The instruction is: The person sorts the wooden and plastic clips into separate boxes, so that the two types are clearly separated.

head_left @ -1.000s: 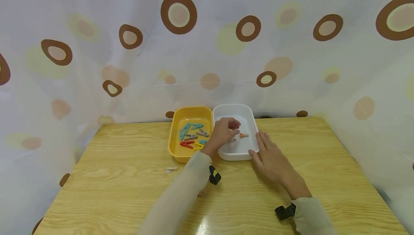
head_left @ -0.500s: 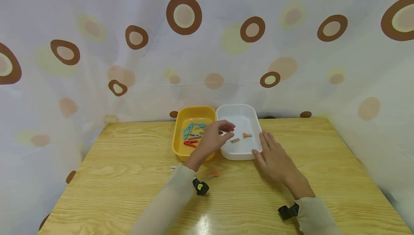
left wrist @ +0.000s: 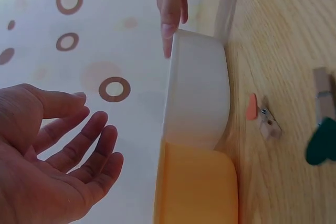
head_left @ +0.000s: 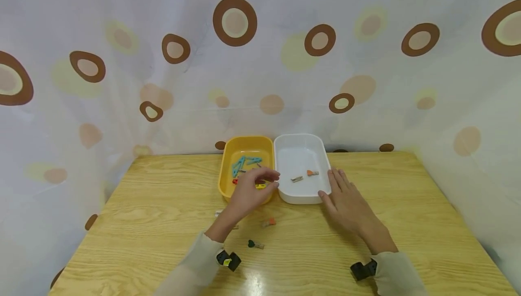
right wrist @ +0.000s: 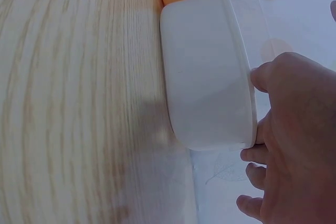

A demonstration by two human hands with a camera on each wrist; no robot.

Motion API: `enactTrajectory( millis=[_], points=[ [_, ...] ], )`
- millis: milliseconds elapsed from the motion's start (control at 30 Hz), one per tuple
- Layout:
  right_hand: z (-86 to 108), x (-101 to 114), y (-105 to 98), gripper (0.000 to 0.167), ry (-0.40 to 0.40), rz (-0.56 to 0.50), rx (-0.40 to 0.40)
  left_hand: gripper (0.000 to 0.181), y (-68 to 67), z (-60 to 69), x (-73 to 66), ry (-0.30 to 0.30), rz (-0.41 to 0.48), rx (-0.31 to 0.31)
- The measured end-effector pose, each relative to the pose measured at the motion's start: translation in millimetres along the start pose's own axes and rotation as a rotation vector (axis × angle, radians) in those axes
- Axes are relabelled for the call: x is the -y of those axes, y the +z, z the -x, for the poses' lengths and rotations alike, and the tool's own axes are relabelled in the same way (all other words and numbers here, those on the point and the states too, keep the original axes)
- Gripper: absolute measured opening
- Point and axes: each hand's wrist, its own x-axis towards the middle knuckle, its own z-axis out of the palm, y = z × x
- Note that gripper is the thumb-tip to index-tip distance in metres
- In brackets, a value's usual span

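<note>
Over the front of the yellow tray (head_left: 226, 192) hovers my left hand (head_left: 249, 191), fingers loosely bent and nothing between them; the left wrist view shows the same empty hand (left wrist: 68, 156). My right hand (head_left: 351, 205) rests against the right side of the white tray (head_left: 301, 199), its thumb and fingers touching the rim, as the right wrist view also shows with the hand (right wrist: 299, 140). Inside the white tray lie a plain clothespin (head_left: 297, 179) and an orange-topped one (head_left: 312, 173). Teal pegs (head_left: 238, 166), a yellow peg (head_left: 260, 186) and others lie in the yellow tray, partly hidden by my left hand.
On the table (head_left: 390, 223), in front of the trays, lie an orange-topped clothespin (head_left: 268, 222), a dark green heart clothespin (head_left: 256, 244) and a white one (head_left: 218, 213) beside my left forearm. A patterned cloth (head_left: 260, 69) hangs behind the table.
My left hand has moved left and toward me, from over the white tray to over the yellow tray, uncovering the clothespins on the table. My right hand stays at the white tray's side.
</note>
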Motion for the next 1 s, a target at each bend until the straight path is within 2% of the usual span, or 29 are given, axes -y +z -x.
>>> enactTrajectory(
  millis=[100,367,833,1000],
  points=[
    [0.3,0,0,0.074,0.002,0.002,0.004,0.018,-6.8,13.2,2.6,0.008,0.006,-0.023],
    [0.9,1,0,0.074,0.003,0.008,0.009,0.017,-24.3,44.5,8.0,-0.024,0.004,-0.051],
    [-2.0,0,-1,0.074,0.005,0.015,0.012,0.019,-54.2,96.0,23.0,-0.162,-0.114,-0.120],
    [0.7,-2,1,0.074,0.012,0.014,0.015,0.019,-58.6,110.6,28.0,-0.233,-0.188,-0.106]
  ],
)
